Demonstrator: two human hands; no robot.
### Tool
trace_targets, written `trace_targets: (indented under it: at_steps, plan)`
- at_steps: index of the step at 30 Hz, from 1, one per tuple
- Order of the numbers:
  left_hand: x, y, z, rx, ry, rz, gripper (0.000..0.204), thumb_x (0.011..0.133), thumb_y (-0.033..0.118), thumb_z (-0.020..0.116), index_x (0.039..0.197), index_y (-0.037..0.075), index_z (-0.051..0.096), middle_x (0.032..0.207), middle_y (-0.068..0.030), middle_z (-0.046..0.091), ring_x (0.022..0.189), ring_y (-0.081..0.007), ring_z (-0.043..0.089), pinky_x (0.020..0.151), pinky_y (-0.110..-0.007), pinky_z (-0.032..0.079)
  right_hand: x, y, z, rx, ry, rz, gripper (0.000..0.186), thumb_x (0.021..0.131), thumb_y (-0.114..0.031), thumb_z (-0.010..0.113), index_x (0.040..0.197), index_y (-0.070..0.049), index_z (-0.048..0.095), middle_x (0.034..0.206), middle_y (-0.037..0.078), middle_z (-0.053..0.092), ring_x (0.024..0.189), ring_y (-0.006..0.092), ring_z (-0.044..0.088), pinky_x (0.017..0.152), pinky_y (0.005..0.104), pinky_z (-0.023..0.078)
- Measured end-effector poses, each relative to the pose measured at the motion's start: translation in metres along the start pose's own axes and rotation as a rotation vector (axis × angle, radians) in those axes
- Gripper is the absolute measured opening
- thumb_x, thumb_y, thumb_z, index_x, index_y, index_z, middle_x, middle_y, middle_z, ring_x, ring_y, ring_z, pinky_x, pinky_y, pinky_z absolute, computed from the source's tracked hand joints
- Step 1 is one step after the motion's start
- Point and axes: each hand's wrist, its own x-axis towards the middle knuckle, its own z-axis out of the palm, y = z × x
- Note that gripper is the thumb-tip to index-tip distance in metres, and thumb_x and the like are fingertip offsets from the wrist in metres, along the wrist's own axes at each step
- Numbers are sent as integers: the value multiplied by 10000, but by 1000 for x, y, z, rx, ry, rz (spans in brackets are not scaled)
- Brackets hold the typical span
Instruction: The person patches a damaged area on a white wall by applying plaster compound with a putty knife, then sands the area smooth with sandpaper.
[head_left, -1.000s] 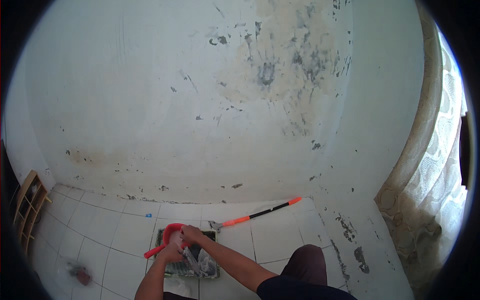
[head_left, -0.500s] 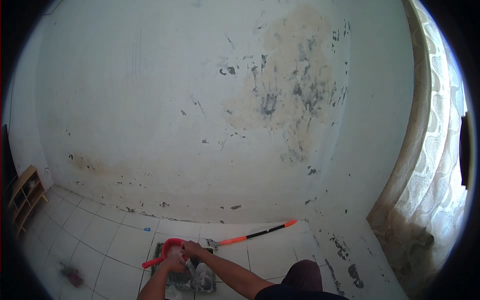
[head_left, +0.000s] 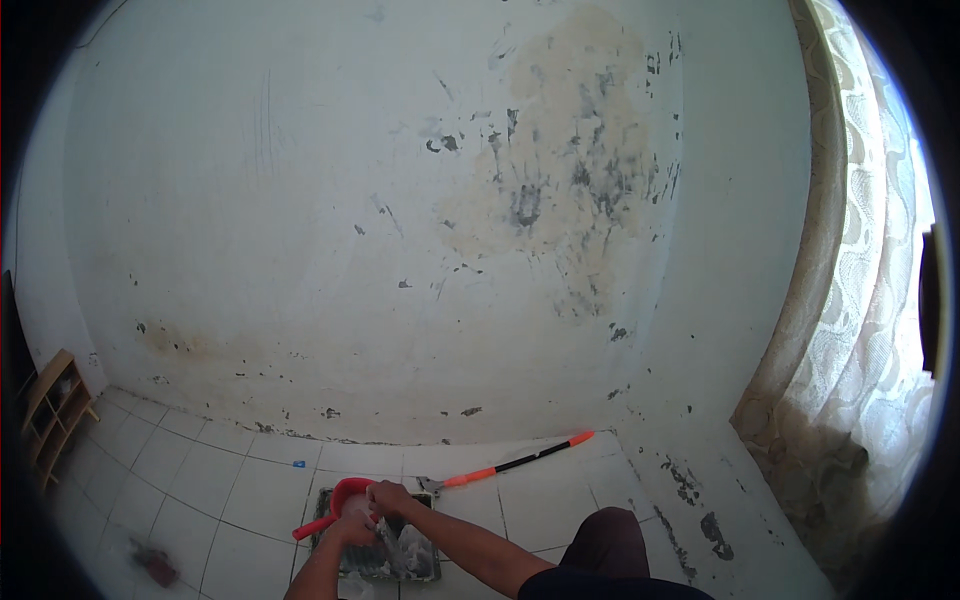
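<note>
Both hands work over the paint tray (head_left: 400, 560): left hand (head_left: 352, 527) closed on the red scoop (head_left: 345, 500), right hand (head_left: 388, 497)'s grip unclear. A tilted scoop could slop paint onto the floor tiles (head_left: 230, 490).

A pale wall (head_left: 330, 230) fills most of the view, stained yellowish-brown with dark flaking patches at upper right. White floor tiles (head_left: 190, 480) run below. A patterned lace curtain (head_left: 870, 330) glows with daylight at right; a wooden shelf (head_left: 55, 410) stands far left.

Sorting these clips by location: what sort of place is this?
Likely a room being repainted: a stained, flaking wall, white tiled floor, lace curtain, and a paint tray under both hands.
</note>
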Motion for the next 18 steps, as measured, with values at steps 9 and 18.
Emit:
trace_targets:
  at_steps: [9, 18]
  plan:
    - [-7, -10, 1, 55, 46, 17, 454, 725, 471, 835, 888, 51, 777, 972, -175, 748, 927, -330, 709, 884, -439, 549, 7, -14, 5, -59, 10, -21, 234, 831, -267, 674, 980, -88, 698, 992, 180, 738, 969, 383, 711, 811, 526, 565]
    - [-29, 19, -11, 60, 74, 2, 375, 724, 382, 832, 923, 67, 795, 985, -182, 756, 927, -351, 721, 884, -441, 556, -3, -6, 6, -300, 53, -89, 221, 803, -213, 705, 941, -42, 733, 964, 203, 747, 948, 368, 737, 798, 507, 596]
